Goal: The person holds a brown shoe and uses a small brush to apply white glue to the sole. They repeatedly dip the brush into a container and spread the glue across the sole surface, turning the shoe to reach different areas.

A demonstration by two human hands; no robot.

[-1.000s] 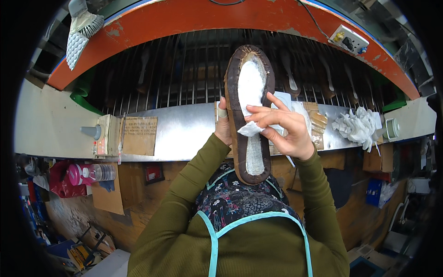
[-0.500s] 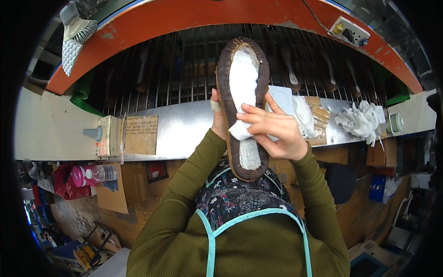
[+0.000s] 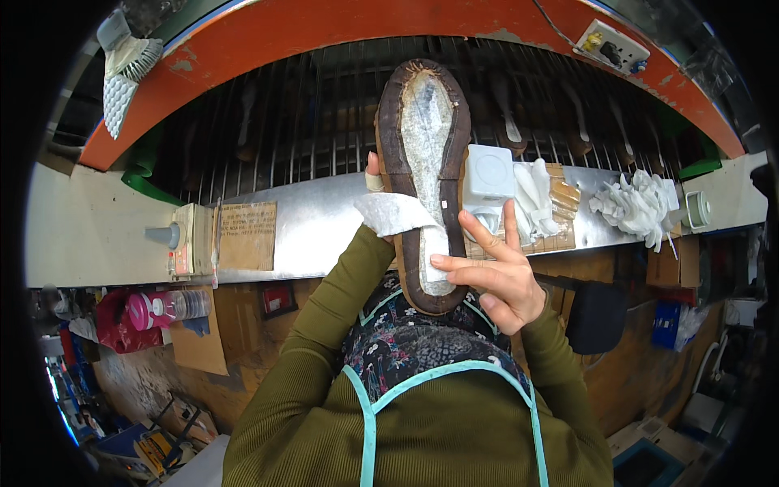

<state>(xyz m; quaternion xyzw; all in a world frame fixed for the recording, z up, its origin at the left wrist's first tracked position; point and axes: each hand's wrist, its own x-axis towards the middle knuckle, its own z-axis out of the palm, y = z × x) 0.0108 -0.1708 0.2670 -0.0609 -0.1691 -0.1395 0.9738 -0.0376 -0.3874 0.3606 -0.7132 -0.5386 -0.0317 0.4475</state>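
Observation:
A brown shoe upper (image 3: 393, 122) is held bottom side up in front of me, toe end away. Its gathered edge frames a grey-white sole insert (image 3: 426, 122). My left hand (image 3: 374, 172) grips it from the left and beneath; mostly the thumb, with a pale wrap at its base, shows. A limp white strip (image 3: 393, 213) lies over the heel half, its loose end folded out past the shoe's left edge. My right hand (image 3: 503, 280) has its fingers spread, one fingertip resting on the strip near the heel.
Behind the shoe is a rack of metal bars (image 3: 316, 122). On the metal ledge (image 3: 324, 223) are a cardboard piece (image 3: 247, 235), a white square block (image 3: 489, 174), white sheets (image 3: 533, 199) and a crumpled white heap (image 3: 635, 207). A brush (image 3: 134, 61) hangs at the far left.
The white strip no longer covers the front of the sole; its loose end now flops to the left. My right hand has moved toward the heel, and its fingers have spread from a pinch.

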